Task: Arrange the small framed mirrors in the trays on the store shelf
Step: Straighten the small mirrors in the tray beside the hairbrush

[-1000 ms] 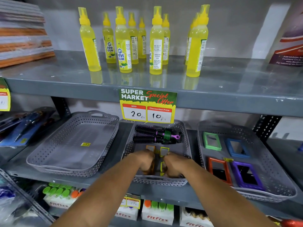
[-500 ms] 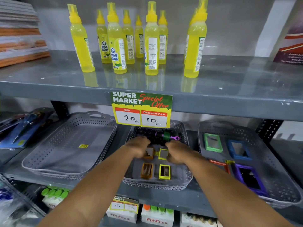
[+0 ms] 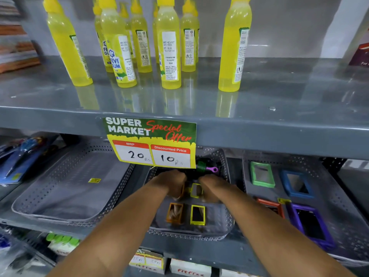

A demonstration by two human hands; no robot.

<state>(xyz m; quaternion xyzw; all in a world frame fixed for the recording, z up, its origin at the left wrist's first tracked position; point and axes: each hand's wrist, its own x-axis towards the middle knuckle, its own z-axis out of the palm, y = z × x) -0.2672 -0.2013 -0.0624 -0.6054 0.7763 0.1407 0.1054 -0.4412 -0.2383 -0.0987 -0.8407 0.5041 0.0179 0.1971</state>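
Since one second ago your two hands went from the front of the middle tray (image 3: 191, 232) toward its back, and two small mirrors now lie free at the front: an orange-framed mirror (image 3: 175, 213) and, just beside it on the right, a yellow-framed mirror (image 3: 197, 214). Your left hand (image 3: 173, 182) and right hand (image 3: 211, 187) are curled around a second pair behind them. A second yellow frame (image 3: 196, 190) shows between the hands, and only an orange edge shows under the left one. How firmly each hand grips, I cannot tell.

To do this step well, I think you should put the second pair down flat, in line with the front pair, with an even gap and the glass facing up, and keep them apart from the hair brushes (image 3: 207, 166) at the back.

The price sign (image 3: 151, 142) hides the tray's rear part. In the right tray (image 3: 339, 196), your right forearm covers part of the red-framed mirror (image 3: 268, 203), and the picture is a little blurred.
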